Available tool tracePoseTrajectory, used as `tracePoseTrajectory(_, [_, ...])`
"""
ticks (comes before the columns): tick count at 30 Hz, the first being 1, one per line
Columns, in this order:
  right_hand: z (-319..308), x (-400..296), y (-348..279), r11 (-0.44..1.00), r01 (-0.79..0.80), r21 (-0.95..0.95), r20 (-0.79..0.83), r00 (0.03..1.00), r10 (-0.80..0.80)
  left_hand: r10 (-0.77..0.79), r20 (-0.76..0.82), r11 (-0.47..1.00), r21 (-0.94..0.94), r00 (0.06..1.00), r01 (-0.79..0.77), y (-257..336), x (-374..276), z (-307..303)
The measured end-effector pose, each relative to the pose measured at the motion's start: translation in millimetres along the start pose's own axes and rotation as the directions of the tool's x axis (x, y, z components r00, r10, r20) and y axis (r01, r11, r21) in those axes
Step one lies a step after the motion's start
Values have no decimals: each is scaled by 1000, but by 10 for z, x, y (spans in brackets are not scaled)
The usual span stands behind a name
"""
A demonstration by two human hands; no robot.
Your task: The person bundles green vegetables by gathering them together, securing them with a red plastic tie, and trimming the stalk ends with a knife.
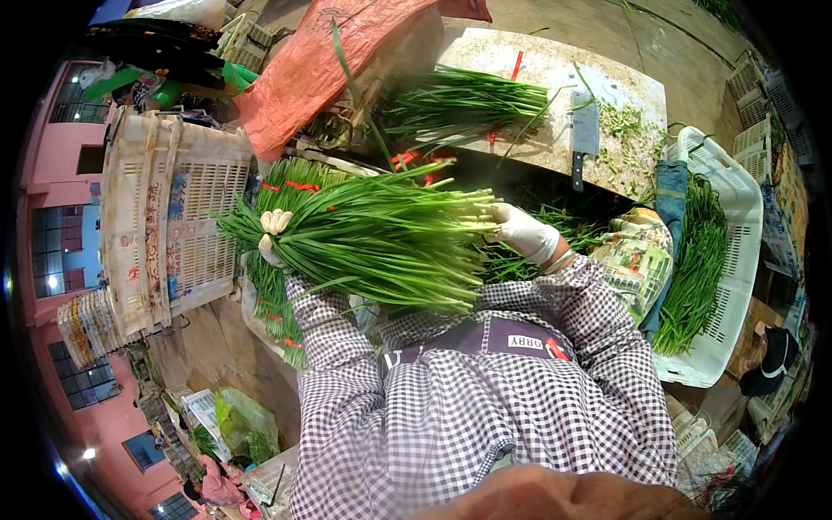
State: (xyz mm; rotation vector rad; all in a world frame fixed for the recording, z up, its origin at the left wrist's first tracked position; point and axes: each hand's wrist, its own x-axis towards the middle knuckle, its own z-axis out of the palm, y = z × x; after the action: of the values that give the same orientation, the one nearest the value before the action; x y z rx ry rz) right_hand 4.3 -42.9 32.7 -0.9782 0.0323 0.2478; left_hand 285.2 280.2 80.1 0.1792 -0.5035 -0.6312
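A large loose bundle of green garlic chives [383, 234] lies across in front of my chest. My left hand [274, 227], in a pale glove, is closed around its leafy end, fingers wrapped over the top. The gloved right hand [523, 233] is at the pale stem ends, its fingers against them; whether it grips any stems is hard to see. Beyond the bundle, another pile of chives [468, 101] rests on a whitish board [624, 84]. A cleaver [585, 130] with a black handle lies on that board, beside chopped stem bits [621, 120].
At my right stands a white plastic crate [747, 195] holding chives [699, 266]. Red-tied chive bunches [270, 292] lie under my left arm. Stacked white crates [175, 221] rise at the left, near an orange plastic sheet [312, 71]. A person in pink [221, 487] is at lower left.
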Motion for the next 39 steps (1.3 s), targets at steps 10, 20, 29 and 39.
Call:
tracePoseTrajectory(10, [-3,16,-112,998,47,51,-63,997,-44,-58,-34,997,44,998,59,24,99,106])
tracePoseTrajectory(20, [289,244,17,969,-196,-148,-472,876,105,-117,3,989,93,993,116,10,139,190])
tracePoseTrajectory(29, [-5,80,202,656,115,-746,-253,862,-439,-28,-111,991,124,993,41,-20,84,179])
tracePoseTrajectory(39, [-667,-679,105,-89,-685,-723,-668,726,-160,-23,-121,996,78,992,33,155,-17,-142])
